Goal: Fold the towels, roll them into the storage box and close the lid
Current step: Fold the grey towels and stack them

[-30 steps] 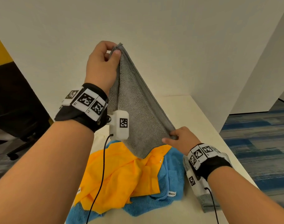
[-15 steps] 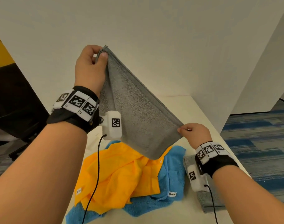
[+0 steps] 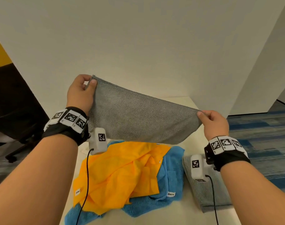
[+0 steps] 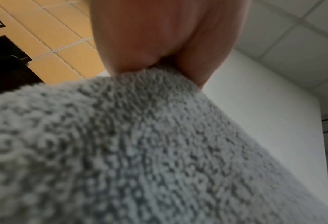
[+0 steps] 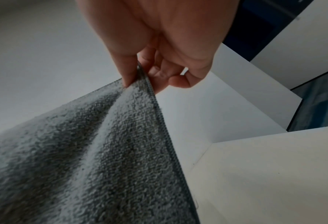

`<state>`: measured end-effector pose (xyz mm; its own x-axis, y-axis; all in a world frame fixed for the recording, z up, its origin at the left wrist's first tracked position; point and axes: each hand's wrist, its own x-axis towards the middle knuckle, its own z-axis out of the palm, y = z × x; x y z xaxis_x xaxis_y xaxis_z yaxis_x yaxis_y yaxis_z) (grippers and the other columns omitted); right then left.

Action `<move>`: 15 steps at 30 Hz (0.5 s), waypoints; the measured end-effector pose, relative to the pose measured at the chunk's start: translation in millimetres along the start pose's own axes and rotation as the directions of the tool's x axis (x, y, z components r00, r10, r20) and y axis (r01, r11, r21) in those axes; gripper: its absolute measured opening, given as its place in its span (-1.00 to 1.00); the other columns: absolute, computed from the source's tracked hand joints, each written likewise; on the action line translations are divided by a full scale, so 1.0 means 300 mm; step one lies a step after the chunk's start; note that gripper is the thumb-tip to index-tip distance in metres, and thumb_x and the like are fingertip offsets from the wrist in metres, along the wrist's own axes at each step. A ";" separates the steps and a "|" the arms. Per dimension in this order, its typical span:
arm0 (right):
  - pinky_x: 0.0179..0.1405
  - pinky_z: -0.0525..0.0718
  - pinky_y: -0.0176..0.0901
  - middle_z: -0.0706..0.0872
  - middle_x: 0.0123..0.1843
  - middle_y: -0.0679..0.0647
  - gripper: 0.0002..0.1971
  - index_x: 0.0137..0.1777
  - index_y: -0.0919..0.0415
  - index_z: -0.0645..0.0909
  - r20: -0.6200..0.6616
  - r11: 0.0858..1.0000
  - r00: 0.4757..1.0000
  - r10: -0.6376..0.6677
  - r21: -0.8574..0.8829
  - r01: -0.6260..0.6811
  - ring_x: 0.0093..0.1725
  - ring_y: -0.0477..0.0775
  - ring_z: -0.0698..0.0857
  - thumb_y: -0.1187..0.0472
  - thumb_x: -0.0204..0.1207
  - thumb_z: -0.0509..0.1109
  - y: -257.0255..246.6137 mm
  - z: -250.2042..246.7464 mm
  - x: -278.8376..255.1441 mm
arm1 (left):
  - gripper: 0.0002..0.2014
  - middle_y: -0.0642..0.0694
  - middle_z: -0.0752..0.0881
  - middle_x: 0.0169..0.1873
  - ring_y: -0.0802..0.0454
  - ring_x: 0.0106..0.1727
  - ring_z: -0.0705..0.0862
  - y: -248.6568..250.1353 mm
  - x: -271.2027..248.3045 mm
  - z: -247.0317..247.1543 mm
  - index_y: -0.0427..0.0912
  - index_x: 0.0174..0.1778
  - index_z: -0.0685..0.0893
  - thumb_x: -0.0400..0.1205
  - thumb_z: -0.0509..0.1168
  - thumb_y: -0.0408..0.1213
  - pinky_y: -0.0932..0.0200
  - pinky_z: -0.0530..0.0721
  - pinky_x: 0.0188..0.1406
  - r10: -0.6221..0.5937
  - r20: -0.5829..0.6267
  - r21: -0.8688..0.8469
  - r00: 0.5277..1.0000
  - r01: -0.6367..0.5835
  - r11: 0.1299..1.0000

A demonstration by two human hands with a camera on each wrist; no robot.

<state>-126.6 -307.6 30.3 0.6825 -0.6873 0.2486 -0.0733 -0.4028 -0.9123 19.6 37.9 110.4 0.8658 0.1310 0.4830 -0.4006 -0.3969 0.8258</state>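
Left hand [image 3: 81,93] pinches one top corner of the grey towel [image 3: 138,120], right hand [image 3: 214,122] pinches the other; both clamped on cloth, wrist views confirm. Vs a sec ago: left has dropped, right has risen and swung out, so hands are now wide apart and the towel, which hung as a steep triangle, is stretched nearly flat in the air over the bench [image 3: 193,103]. Judged: spread done, ready to lay down and fold. Below lie the yellow towel [image 3: 122,172], blue towel [image 3: 171,176], and another grey towel [image 3: 208,197] at right. Storage box not in view.
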 end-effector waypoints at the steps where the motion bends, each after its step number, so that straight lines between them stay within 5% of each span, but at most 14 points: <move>1: -0.08 0.43 -0.26 0.73 -0.05 0.10 -0.82 0.05 0.18 0.72 -0.013 1.000 1.000 -0.007 0.006 0.007 -0.07 0.00 0.61 0.11 0.59 0.39 0.000 0.000 0.005 | -0.93 0.04 0.44 -0.42 0.11 -0.46 0.38 -0.005 -0.003 -0.001 0.07 0.03 0.57 0.68 0.25 -0.09 0.20 0.37 -0.46 0.002 0.006 0.004 1.000 -0.002 1.000; 10: -0.25 0.48 -0.47 0.71 -0.08 0.03 -0.89 0.01 0.12 0.69 -0.103 0.997 0.994 -0.025 0.067 0.032 -0.09 -0.05 0.65 0.16 0.53 0.46 -0.027 -0.006 0.020 | -0.87 0.04 0.53 -0.35 0.04 -0.34 0.48 -0.057 0.002 -0.001 -0.02 0.13 0.55 0.73 0.16 -0.12 0.18 0.43 -0.29 -0.008 0.022 0.023 1.000 0.008 1.000; 15: 0.06 0.57 -0.33 0.73 -0.04 0.05 -0.76 0.19 0.16 0.69 -0.083 0.991 0.997 -0.004 0.136 0.015 -0.04 -0.06 0.67 0.21 0.54 0.45 -0.027 0.003 0.031 | -0.92 -0.16 0.61 -0.27 -0.03 -0.36 0.49 -0.073 0.001 -0.003 0.09 0.06 0.52 0.72 0.16 -0.07 0.13 0.45 -0.32 -0.016 0.038 0.010 0.999 0.015 1.000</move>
<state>-119.1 -310.1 39.8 0.6198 -0.7337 0.2785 0.0366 -0.3275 -0.9442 28.5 47.5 92.6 0.8826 0.1029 0.4587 -0.3844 -0.4035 0.8303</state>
